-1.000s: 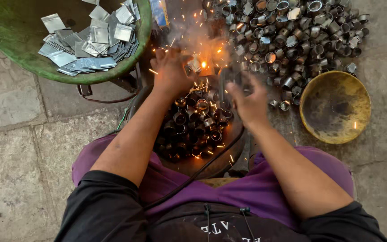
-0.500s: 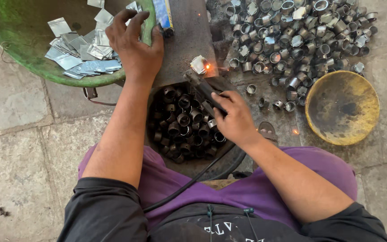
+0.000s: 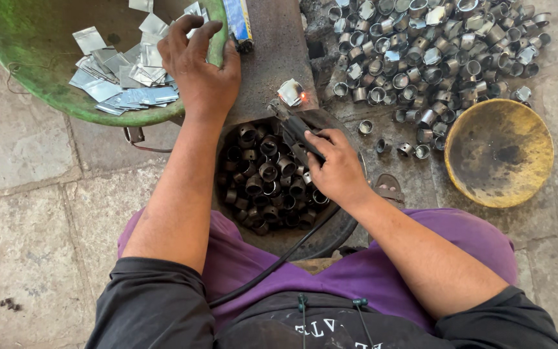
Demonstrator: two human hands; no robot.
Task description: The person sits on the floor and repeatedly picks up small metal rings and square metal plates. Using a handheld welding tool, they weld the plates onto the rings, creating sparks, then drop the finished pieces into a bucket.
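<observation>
Steel is everywhere in this spot: thin flat silver strips (image 3: 124, 84) lie heaped in a green basin (image 3: 27, 71) at the upper left, short metal rings (image 3: 434, 45) are strewn over the ground at the upper right, and darker rings (image 3: 266, 174) fill a round black pan (image 3: 330, 236) right in front of the seated person. The left hand (image 3: 201, 68) rests on the near rim of the basin with its fingers spread and curled loosely over the heap of strips; whether it has pinched one yet cannot be told, since the fingertips are hidden among them. The right hand (image 3: 337, 168) is closed firmly around the dark handle of a welding holder (image 3: 298, 132), its black cable (image 3: 272, 265) trailing back across the purple lap. The holder's tip points at a small bent metal piece (image 3: 290, 92) lying on a dark iron plate (image 3: 272, 58); an orange glow (image 3: 303, 97) sits at that piece's edge, so it looks hot. The plate lies between basin and ring pile, probably so both hands can reach stock and work without shifting. A blue and yellow packet (image 3: 239, 22) lies at the plate's top edge, just beside the basin. An empty yellowish bowl (image 3: 498, 152) stands on the stone floor (image 3: 27, 245) to the right, well apart from both hands.
</observation>
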